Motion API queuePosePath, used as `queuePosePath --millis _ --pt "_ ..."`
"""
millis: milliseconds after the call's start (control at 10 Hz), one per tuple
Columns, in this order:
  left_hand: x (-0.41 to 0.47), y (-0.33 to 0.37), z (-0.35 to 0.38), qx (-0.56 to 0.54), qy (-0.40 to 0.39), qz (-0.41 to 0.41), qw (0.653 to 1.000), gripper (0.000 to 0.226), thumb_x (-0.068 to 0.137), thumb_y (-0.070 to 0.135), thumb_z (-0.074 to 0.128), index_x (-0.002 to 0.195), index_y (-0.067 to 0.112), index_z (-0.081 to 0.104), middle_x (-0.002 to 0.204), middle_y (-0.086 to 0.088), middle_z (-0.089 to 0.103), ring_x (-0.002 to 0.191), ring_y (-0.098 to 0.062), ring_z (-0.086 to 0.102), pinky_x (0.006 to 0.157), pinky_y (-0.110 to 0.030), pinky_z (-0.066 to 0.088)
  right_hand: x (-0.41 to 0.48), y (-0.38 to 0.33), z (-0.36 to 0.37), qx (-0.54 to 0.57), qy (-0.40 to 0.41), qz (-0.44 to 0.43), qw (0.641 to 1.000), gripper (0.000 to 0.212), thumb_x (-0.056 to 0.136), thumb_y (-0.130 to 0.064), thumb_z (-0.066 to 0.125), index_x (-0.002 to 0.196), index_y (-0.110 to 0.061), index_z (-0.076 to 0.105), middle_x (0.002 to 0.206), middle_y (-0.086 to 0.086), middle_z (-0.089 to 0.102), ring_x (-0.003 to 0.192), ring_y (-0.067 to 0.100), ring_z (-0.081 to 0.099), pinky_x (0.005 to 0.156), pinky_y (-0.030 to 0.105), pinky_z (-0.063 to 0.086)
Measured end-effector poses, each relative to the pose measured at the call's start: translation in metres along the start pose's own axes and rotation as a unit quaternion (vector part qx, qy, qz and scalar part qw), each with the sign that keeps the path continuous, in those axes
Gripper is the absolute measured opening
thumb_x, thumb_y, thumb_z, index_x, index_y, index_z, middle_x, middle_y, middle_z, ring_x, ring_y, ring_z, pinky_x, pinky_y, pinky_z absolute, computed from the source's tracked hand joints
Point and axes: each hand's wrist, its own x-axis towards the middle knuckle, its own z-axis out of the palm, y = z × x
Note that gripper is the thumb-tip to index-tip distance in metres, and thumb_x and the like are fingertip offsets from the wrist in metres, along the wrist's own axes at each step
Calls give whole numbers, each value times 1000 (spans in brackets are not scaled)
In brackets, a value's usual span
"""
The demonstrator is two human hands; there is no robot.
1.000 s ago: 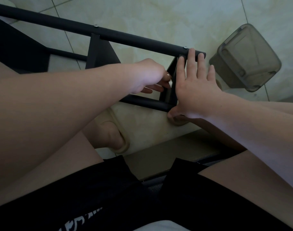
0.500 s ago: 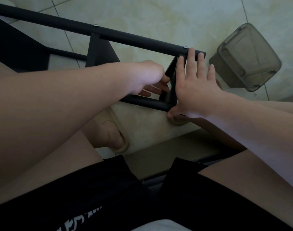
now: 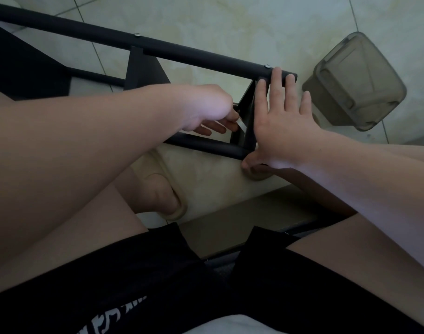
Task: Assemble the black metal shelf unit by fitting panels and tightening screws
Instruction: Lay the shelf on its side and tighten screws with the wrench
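Bracing the end panel (image 3: 247, 104) with my right hand (image 3: 278, 126) — fingers straight and spread, flat on it, tips at twelve o'clock on the upper tube (image 3: 182, 53) of the shelf frame lying on the floor. At nine o'clock my left hand (image 3: 206, 109) curls inside the frame; whether it pinches a screw, I cannot tell. I judge I'm fastening this panel — next it needs steady pressure.

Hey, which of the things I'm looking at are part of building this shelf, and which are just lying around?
In the job: black frame tube, end panel, screw, left hand, right hand pressed flat on the panel.
Not part of it: smoky plastic tub, beige slipper.
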Motion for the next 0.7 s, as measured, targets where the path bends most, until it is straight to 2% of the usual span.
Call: queuePosePath --millis 200,400,500,600,700 --pt "-4 -4 -6 25 -8 9 1000 11 100 18 56 101 16 67 75 8 76 83 -9 68 68 -28 46 -1 0 -2 2 -7 1 1000 147 74 -70 75 152 -1 -29 158 25 -36 148 47 -27 122 63 -1" --pt "-6 -11 -11 93 -9 34 995 15 97 16 61 103 11 74 101 0 75 97 -16 66 79 -30 50 -2 -1 -3 0 -9 2 1000 147 74 -71 74 152 -1 -30 158 25 -36 148 47 -26 122 63 -1" --pt "-7 -12 -13 122 -21 39 992 16 97 16 60 102 12 75 100 3 74 95 -15 64 78 -28 48 -1 -1 -3 -1 -11 2 1000 147 74 -71 74 151 -2 -31 158 25 -36 148 47 -26 122 63 -1" --pt "-9 -11 -15 144 -32 41 988 16 97 14 60 102 14 75 96 6 73 86 -12 60 71 -26 44 -1 -1 -2 -3 -8 2 1000 147 73 -71 74 151 -2 -31 158 25 -36 148 47 -26 122 63 -1" --pt "-8 -13 -13 163 -40 48 985 15 96 12 60 101 13 74 101 -2 70 88 -18 58 80 -30 45 0 -1 -1 -4 -7 2 1000 148 73 -71 74 151 -2 -31 158 25 -36 148 47 -26 122 63 -1"
